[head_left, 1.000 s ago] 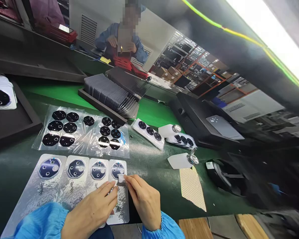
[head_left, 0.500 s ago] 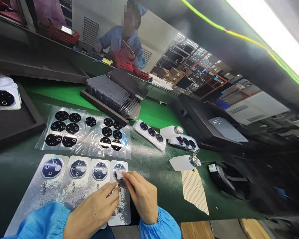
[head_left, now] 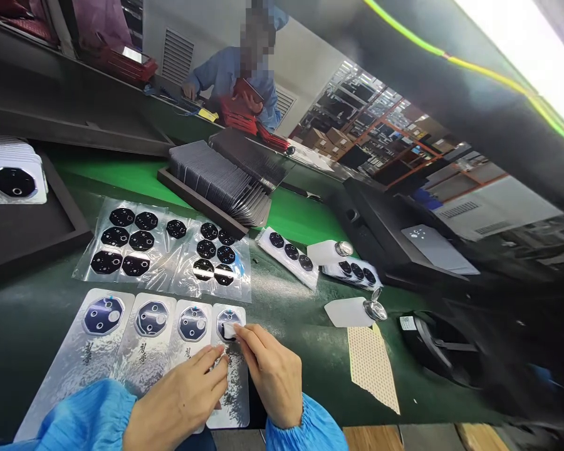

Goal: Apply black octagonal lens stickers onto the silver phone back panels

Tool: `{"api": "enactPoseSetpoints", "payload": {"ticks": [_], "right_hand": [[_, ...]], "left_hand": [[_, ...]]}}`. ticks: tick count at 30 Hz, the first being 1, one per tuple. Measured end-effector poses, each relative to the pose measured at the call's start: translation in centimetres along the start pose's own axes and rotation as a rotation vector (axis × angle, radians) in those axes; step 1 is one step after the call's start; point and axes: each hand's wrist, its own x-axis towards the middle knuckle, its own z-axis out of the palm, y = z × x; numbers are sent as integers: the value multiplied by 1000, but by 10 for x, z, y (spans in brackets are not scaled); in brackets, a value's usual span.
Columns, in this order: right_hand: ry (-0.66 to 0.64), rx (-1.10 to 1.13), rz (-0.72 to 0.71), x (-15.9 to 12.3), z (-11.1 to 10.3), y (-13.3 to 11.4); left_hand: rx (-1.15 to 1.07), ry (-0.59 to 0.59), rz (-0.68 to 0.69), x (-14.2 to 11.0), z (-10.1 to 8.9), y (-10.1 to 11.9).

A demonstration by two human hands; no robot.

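Four-sided silver panels with dark octagonal windows lie in a row in front of me; the rightmost panel [head_left: 238, 391] is under my hands. My right hand [head_left: 276, 373] pinches a small white wipe [head_left: 228, 331] between thumb and fingertips, pressed against the lower part of that panel's octagonal window [head_left: 229, 316]. My left hand [head_left: 183, 391] rests palm down over the lower part of the two right-hand panels, fingers stretched out and holding nothing. It hides part of the third panel [head_left: 192, 346]. Farther left lie two more silver panels, the second panel [head_left: 145, 369] and the leftmost panel [head_left: 75, 382].
Behind the panels, clear film sheets [head_left: 162, 275] carry several black octagonal pieces. Two white pump bottles [head_left: 348, 312], a dotted yellowish sheet [head_left: 373, 369] and a black tape roll [head_left: 439, 347] stand rightward. A rack of dark plates [head_left: 211, 175] sits behind; a co-worker [head_left: 220, 75] sits opposite.
The whole view has shifted slightly, moving things a little rightward. My right hand keeps its pinch on the wipe at the window. Across the bench, the plate in the co-worker's hand has tilted.
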Motion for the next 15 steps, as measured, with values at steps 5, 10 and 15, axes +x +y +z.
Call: {"api": "enactPoseSetpoints", "payload": {"ticks": [5,10,15], "right_hand": [[2,9,0,-2,0,-2],[2,7,7,-2,1,-3],[14,68,36,-1,-2,-2]], "left_hand": [[-4,14,-1,0,-1,0],[19,-2,7,-3,3,1],[-42,-20,-10,-4,8,2]]}}
